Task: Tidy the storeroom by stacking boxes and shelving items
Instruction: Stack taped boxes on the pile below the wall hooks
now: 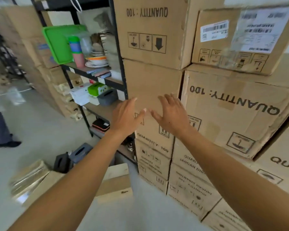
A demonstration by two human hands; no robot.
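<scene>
Straight ahead, a plain box [150, 80] sits in the left column of the stack, under a top box [148, 27] printed "QUANTITY : 100" and just beside the rack's [119, 52] right post. The left hand [125, 115] and right hand [173, 114] are side by side before its lower front face. The fingers [131, 104] are straight and slightly spread, thumbs nearly meeting, gripping nothing. Whether they touch the cardboard I cannot tell. On the rack's upper shelf a green tray [57, 44] leans at the left edge, with cups [76, 50] and plates [97, 61] beside it.
</scene>
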